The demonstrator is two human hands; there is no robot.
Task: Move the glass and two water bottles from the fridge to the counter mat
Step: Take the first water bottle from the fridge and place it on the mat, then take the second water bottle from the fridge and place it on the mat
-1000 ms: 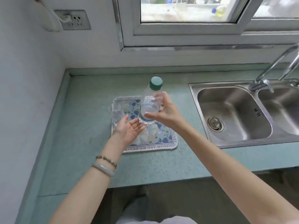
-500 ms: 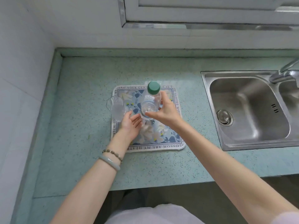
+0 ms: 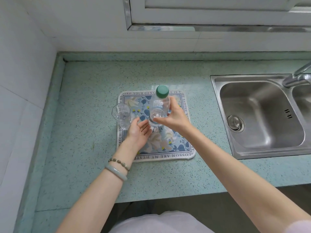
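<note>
A: Hands?
B: Your right hand (image 3: 173, 117) grips the water bottle (image 3: 159, 106), upright at the mat's (image 3: 176, 145) middle. Left hand (image 3: 139, 132) open, palm up, beside its base.
A: Glass (image 3: 122, 115)?
B: Upright, mat's left edge.

Wrist jewellery, light clothes
Behind the left hand (image 3: 139, 132): beaded bracelet (image 3: 119, 163), pale green bangle (image 3: 116, 171); white garment (image 3: 161, 222); pink right sleeve (image 3: 301, 227).

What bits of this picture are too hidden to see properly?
Head view:
base of the bottle: right hand and left hand partly cover it, so contact with the mat is unclear.
words on the mat: partly hidden by glass and hands.
tap: cut off by the right edge.
label print: too small.
</note>
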